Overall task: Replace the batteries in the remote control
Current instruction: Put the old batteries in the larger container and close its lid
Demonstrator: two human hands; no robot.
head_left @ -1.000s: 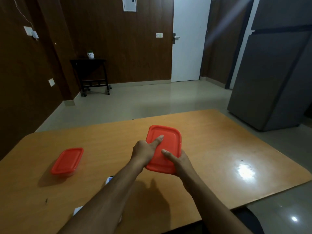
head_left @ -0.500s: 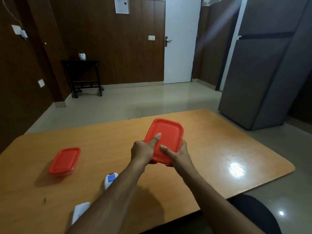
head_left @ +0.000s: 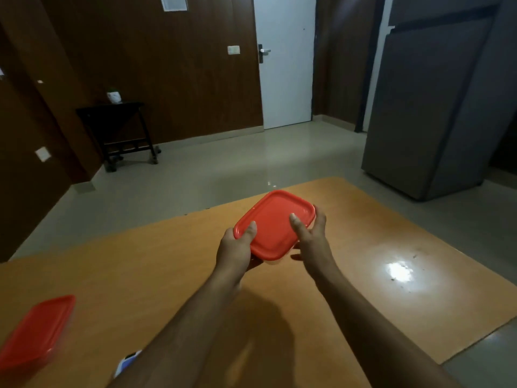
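Note:
A red-lidded container [head_left: 275,224] is lifted a little above the wooden table [head_left: 167,270], tilted. My left hand [head_left: 237,247] grips its near left corner, thumb on the lid. My right hand [head_left: 310,236] holds its right side, thumb on the lid and fingers round the far edge. Its contents are hidden by the lid. A white remote control [head_left: 127,362] with a blue patch lies at the near left of the table, mostly hidden under my left forearm.
A second red-lidded container [head_left: 36,331] sits at the table's left edge. A bright light glare [head_left: 400,271] shows on the right of the tabletop. Beyond stand a grey fridge [head_left: 436,107], a white door [head_left: 285,60] and a dark side table [head_left: 117,130].
Both hands have raised the red-lidded container off the table and shifted their grip to its sides. The view has swung right, so the second container and the remote now sit at the lower left.

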